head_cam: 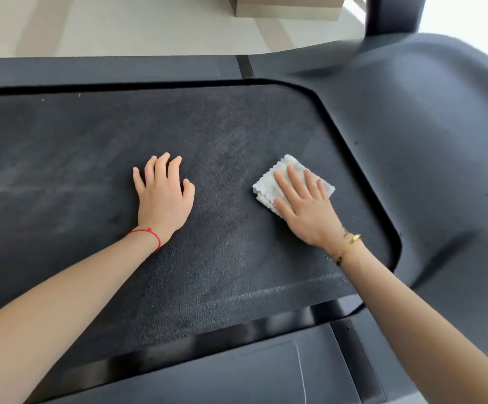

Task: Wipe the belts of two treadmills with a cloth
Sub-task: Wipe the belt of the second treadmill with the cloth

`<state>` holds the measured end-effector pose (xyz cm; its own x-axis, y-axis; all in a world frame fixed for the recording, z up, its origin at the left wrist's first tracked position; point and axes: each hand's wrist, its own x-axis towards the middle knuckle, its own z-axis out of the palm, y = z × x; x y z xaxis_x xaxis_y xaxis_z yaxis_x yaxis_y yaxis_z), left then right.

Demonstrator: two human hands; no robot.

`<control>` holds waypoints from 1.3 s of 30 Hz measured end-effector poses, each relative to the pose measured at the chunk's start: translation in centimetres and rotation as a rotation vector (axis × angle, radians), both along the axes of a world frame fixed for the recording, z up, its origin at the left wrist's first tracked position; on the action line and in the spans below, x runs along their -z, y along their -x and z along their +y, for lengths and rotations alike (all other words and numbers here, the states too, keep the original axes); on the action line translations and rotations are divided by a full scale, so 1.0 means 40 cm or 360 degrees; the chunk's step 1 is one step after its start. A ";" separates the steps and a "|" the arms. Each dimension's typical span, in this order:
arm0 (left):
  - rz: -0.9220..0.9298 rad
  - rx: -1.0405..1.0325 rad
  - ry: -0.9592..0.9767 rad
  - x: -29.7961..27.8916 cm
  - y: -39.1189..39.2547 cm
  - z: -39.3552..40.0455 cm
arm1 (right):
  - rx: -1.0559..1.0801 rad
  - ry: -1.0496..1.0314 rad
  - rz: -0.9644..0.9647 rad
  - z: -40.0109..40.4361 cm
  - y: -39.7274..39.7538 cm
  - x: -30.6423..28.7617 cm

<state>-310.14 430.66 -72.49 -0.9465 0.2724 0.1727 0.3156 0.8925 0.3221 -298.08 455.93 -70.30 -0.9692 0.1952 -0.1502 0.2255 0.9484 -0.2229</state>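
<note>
A dark textured treadmill belt [91,147] fills most of the view, with pale dusty streaks on its left part. A folded white cloth [269,185] lies on the belt to the right of centre. My right hand [306,208] lies flat on top of it, fingers straight and spread, pressing it down. Resting on the bare belt left of the cloth is my left hand [164,196], with its fingers slightly bent and holding nothing. A red string sits on my left wrist, a gold bracelet on my right.
The grey motor cover [429,135] rises at the belt's right end, with a dark upright post [394,13] behind it. Side rails [105,68] run along the far edge and the near edge [237,368]. Beyond lie pale floor and a beige box [286,5].
</note>
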 end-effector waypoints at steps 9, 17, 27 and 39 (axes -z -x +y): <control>0.0091 0.0122 -0.0060 -0.004 -0.012 -0.006 | -0.0453 -0.0006 0.0057 -0.219 -0.274 -0.006; 0.0115 0.0265 -0.0106 0.005 -0.088 -0.002 | 0.0315 -0.0105 -0.0062 -0.105 -0.278 -0.024; 0.0087 0.0267 -0.0064 0.006 -0.083 -0.007 | 0.0361 -0.0112 0.0002 -0.062 -0.370 -0.020; 0.0101 0.0229 -0.0061 0.009 -0.090 0.003 | 0.0316 -0.0086 0.0001 0.011 -0.231 -0.011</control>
<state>-306.53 430.77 -72.85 -0.8850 0.3964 0.2441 0.4602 0.8240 0.3304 -288.82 456.35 -69.84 -0.9110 0.3901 -0.1335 0.4090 0.8960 -0.1730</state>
